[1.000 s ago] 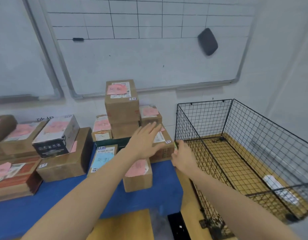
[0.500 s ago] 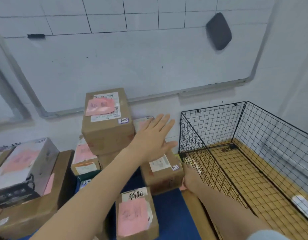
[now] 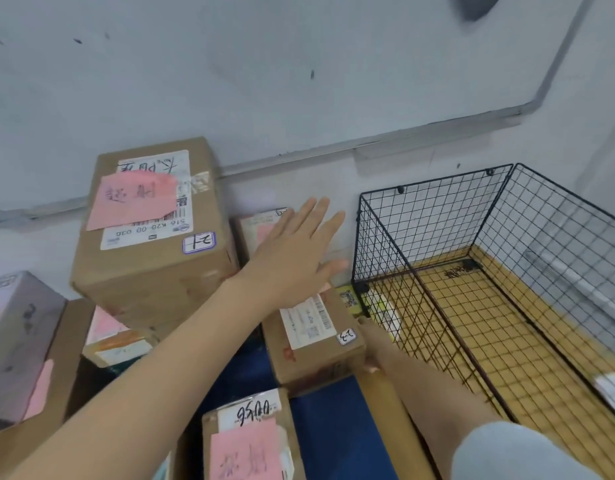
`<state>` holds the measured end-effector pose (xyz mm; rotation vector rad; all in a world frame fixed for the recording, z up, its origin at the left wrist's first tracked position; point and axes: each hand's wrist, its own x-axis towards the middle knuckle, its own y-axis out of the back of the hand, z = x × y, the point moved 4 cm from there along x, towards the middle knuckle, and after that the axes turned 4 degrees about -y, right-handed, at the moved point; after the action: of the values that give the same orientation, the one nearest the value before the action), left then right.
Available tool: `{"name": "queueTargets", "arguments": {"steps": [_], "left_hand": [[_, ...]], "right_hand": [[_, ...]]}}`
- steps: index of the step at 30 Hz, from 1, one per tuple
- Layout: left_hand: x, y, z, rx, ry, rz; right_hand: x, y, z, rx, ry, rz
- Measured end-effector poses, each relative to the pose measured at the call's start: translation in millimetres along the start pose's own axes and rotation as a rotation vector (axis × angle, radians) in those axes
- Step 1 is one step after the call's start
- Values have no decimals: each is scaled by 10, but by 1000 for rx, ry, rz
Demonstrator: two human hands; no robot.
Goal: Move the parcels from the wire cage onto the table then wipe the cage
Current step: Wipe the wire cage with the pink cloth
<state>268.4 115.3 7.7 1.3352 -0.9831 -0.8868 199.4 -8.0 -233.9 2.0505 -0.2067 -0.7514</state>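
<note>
Head view: the left hand (image 3: 292,258) hovers flat, fingers spread, above the parcels (image 3: 313,337) stacked on the blue table (image 3: 333,420). The right hand (image 3: 371,341) reaches down between a parcel and the cage (image 3: 472,271); its grip cannot be told. The cage stands just right of the table.

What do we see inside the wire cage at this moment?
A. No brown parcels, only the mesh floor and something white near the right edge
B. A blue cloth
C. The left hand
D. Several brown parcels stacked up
A: the wire cage holds no boxes; a white thing lies on its floor.
</note>
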Motion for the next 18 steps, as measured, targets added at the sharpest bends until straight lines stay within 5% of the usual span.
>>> {"name": "queueTargets", "arguments": {"steps": [3, 7, 18], "left_hand": [[57, -8, -20, -13, 10, -27], [115, 10, 11, -3, -5, -11], [-152, 211, 348, 36, -28, 38]], "right_hand": [[-26, -81, 95, -114, -5, 127], [-208, -161, 224, 224, -240, 120], [-922, -87, 139, 435, -305, 178]]}}
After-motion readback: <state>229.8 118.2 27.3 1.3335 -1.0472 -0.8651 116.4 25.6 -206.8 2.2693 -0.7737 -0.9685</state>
